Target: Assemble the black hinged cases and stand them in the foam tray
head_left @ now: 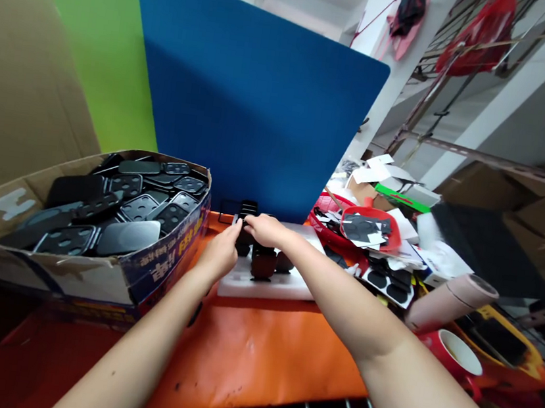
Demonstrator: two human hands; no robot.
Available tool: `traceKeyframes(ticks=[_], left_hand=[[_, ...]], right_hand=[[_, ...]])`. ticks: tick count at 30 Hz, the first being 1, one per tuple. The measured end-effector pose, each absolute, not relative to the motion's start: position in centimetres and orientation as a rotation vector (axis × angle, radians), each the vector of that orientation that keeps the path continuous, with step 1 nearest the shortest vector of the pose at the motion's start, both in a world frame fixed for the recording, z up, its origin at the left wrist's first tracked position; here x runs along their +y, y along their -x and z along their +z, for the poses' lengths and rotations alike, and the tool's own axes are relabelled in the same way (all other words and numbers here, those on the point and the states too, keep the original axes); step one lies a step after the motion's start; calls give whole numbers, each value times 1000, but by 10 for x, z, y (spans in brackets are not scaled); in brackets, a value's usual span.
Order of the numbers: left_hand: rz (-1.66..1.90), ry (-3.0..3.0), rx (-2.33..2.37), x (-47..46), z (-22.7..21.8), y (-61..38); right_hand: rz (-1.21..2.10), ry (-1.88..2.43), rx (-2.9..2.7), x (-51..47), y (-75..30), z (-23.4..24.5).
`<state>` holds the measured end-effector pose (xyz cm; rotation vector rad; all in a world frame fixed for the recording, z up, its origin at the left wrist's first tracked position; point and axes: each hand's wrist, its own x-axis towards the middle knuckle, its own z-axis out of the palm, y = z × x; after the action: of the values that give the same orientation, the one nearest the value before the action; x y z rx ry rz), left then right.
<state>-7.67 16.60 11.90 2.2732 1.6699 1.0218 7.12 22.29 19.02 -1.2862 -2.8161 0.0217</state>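
Work looks unfinished: the left hand (pixel 220 250) and right hand (pixel 267 230) meet, grip narrow, at a black piece (pixel 249 208); whether it's clasped, I cannot tell. Left of the grip, black cases (pixel 130 239) fill a cardboard box (pixel 89 278); whether done or waiting is unclear.

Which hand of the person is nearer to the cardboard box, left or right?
Left. The left hand is just to the right of the box; the right hand is farther right, beyond the left one.

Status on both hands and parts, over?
Left hand, right hand close together at black rectangular pieces; grip unclear. Pieces on flat white slab. Tall blue panel behind.
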Motion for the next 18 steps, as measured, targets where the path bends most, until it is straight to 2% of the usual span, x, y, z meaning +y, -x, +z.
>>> traceKeyframes(ticks=[7, 14, 18], left_hand=[[993, -2194, 1742, 162, 104, 75], [950, -2183, 1762, 159, 92, 77], [993, -2186, 1766, 157, 77, 81]], right_hand=[[79, 1275, -2893, 228, -69, 206], [229, 1388, -2897, 224, -43, 188], [270, 1352, -2815, 216, -57, 200]])
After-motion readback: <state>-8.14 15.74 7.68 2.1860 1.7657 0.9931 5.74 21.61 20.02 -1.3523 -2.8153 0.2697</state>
